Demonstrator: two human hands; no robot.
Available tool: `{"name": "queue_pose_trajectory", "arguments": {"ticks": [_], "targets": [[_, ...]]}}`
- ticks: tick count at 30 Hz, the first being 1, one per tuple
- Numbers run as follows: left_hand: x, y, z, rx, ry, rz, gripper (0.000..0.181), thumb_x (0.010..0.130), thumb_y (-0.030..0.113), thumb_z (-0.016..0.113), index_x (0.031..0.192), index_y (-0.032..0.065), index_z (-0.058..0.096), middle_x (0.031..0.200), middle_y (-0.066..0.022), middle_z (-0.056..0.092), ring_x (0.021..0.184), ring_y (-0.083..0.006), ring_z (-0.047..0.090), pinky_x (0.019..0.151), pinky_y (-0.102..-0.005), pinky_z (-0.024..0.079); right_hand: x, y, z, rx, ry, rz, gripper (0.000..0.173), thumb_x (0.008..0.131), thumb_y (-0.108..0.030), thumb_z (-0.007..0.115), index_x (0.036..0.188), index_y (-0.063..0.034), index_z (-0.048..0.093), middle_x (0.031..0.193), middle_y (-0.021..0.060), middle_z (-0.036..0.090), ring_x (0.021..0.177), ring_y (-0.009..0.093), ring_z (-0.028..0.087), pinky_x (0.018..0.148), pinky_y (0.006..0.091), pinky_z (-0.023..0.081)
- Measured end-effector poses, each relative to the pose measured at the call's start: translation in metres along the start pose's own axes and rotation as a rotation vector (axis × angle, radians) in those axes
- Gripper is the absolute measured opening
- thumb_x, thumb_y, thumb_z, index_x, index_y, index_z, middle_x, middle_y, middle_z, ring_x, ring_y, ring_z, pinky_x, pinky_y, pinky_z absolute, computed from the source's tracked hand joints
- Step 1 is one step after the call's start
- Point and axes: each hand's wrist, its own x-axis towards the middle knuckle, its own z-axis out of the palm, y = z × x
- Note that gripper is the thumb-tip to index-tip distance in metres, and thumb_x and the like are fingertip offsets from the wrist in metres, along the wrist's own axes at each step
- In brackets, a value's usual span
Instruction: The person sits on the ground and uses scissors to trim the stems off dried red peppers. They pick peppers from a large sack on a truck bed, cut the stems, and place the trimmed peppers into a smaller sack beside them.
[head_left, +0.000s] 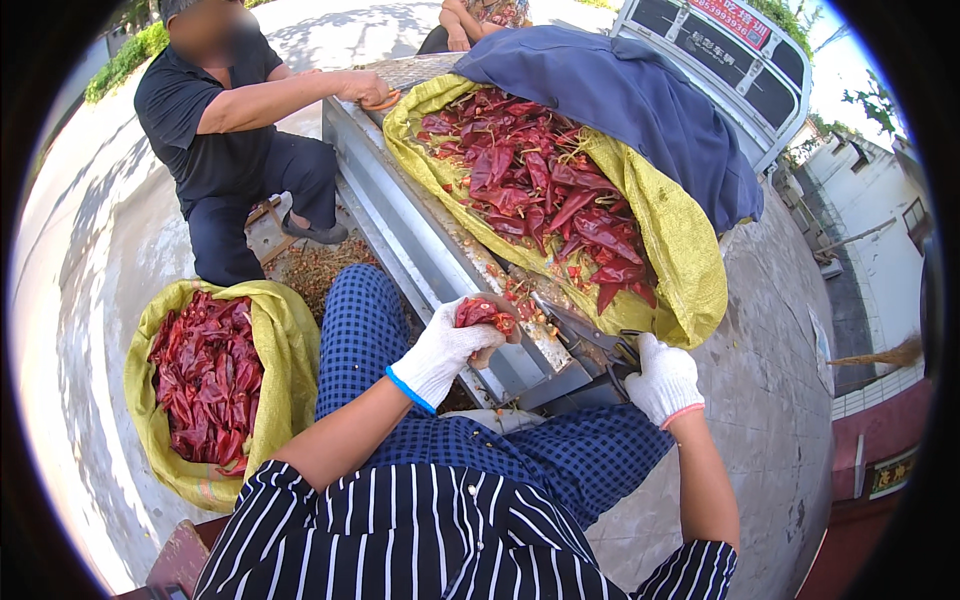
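Note:
My left hand (444, 352), in a white knit glove with a blue cuff, grips several dried red chili peppers (486, 316) above the metal edge of a truck bed. On the right, my right hand (663, 381), gloved in white with a pink cuff, holds scissors (626, 348) by their dark handles, the blades pointing left over the bed's edge. Just beyond lies a yellow woven sack (675, 232), its mouth wide and full of dried red chilies (540, 172). A blue cloth (600, 90) drapes over the sack's far side.
At the lower left stands another yellow woven sack (292, 337) of red chilies. A person (217, 127) sits at the upper left, one hand on orange-handled scissors (382, 100). Another person (476, 22) is beyond the truck bed (427, 247). Stem scraps (315, 274) litter the ground.

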Motion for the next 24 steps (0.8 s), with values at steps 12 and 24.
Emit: {"name": "queue_pose_trajectory", "arguments": {"ticks": [12, 24], "targets": [[-0.001, -0.003, -0.003, -0.019, -0.001, -0.056, 0.032, 0.072, -0.004, 0.061, 0.103, -0.0007, 0.064, 0.07, 0.0001, 0.05, 0.049, -0.0052, 0.037, 0.043, -0.0225, 0.024, -0.054, -0.022, -0.007, 1.3, -0.733, -0.203, 0.05, 0.094, -0.047, 0.061, 0.11, -0.0007, 0.055, 0.078, 0.0053, 0.056, 0.074, 0.017, 0.058, 0.066, 0.0306, 0.049], [-0.002, 0.001, -0.006, 0.099, -0.007, -0.048, 0.03, 0.07, 0.001, 0.059, 0.099, -0.0053, 0.065, 0.065, 0.0004, 0.05, 0.047, -0.0034, 0.036, 0.042, -0.0204, 0.023, -0.054, -0.031, 0.004, 1.696, -1.088, -0.19, 0.074, 0.088, -0.074, 0.049, 0.103, -0.0021, 0.056, 0.07, 0.0022, 0.052, 0.061, 0.015, 0.054, 0.055, 0.028, 0.045]]}}
